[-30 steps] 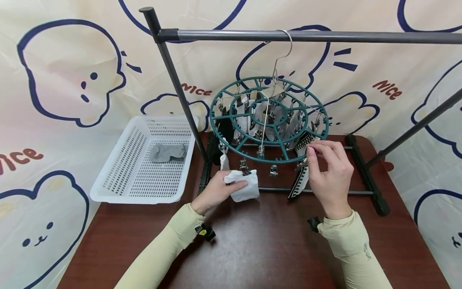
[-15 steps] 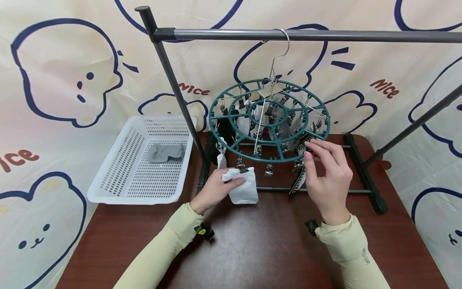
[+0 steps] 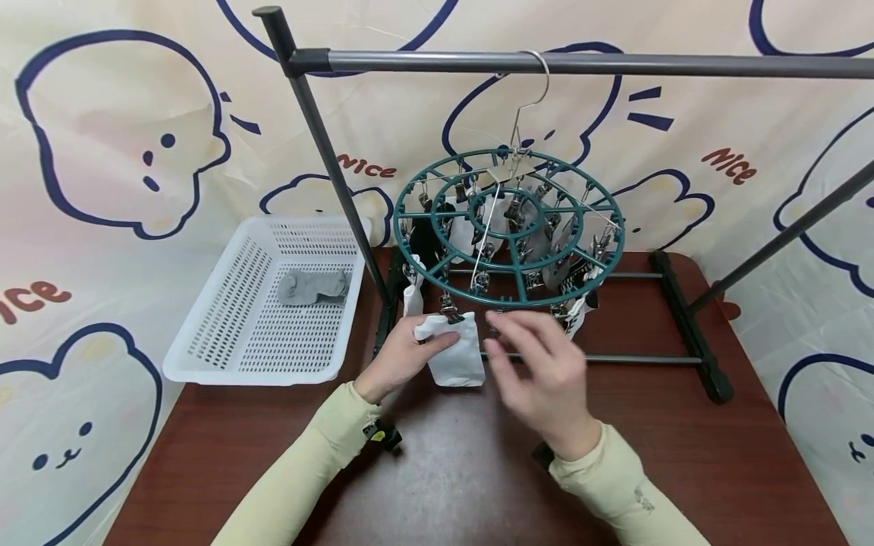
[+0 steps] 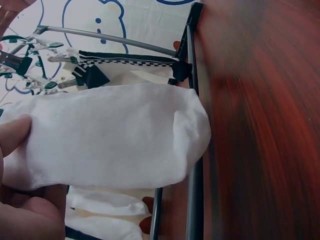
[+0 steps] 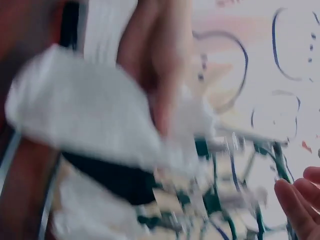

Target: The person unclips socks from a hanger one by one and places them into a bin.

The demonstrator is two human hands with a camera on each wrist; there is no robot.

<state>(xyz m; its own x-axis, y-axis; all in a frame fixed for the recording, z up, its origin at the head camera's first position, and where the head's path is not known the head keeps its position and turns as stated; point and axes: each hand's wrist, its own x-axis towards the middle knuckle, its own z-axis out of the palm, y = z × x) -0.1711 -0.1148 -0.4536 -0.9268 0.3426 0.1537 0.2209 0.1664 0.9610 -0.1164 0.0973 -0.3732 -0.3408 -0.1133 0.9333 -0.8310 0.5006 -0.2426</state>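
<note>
My left hand (image 3: 399, 356) pinches the upper edge of a white sock (image 3: 459, 360), thumb in front. In the left wrist view the sock (image 4: 110, 135) stretches out from the thumb to its toe end. A metal clip (image 3: 451, 309) sits at the sock's top edge, below the rim of a round green clip hanger (image 3: 519, 284). My right hand (image 3: 546, 379) is just right of the sock, fingers loosely extended and nothing held. The right wrist view is blurred; its fingertips (image 5: 292, 200) show apart from the sock. A black-and-white checkered sock (image 4: 127, 60) hangs at the hanger's right side.
The hanger hooks onto a dark rack's top bar (image 3: 437, 62). Other socks hang from its clips. Left of the rack is a white perforated basket (image 3: 253, 377) holding a grey sock (image 3: 312, 288). Brown tabletop (image 3: 464, 485) lies below the hands.
My right hand has moved left from the checkered sock at the hanger's right side to beside the white sock. The hanger has turned slightly; my left hand keeps its pinch on the sock.
</note>
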